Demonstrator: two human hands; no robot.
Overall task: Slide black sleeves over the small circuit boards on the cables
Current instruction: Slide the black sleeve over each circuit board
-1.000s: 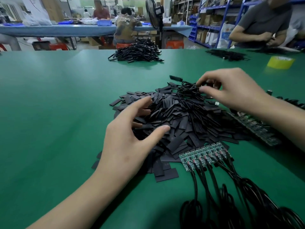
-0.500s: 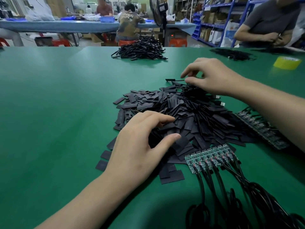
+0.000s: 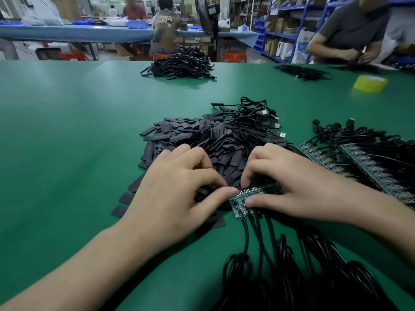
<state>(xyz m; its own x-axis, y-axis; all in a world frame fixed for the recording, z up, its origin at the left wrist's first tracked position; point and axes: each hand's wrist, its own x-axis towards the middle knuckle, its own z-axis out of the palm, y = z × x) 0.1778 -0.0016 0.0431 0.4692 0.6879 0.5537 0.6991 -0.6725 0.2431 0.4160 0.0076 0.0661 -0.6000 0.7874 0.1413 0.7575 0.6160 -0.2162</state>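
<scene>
the right hand (image 3: pixel 298 182) pinched the strip of circuit boards (image 3: pixel 256 191), which lay at the near edge of the pile of black sleeves (image 3: pixel 215 140). the left hand (image 3: pixel 179 194) curled at the strip's left end; what it held i could not tell.

Left hand (image 3: pixel 177 194) covers near edge of sleeve pile (image 3: pixel 202 135); what its curled fingers pinch is unclear. Right hand (image 3: pixel 289 187) hides most of board strip (image 3: pixel 258 190). Cables (image 3: pixel 280 265) cut by bottom edge, board panels (image 3: pixel 370 167) by right edge. Background workers (image 3: pixel 167 25) blurred.

Matt black sleeves (image 3: pixel 202 140), smooth green table (image 3: pixel 67 142)
</scene>
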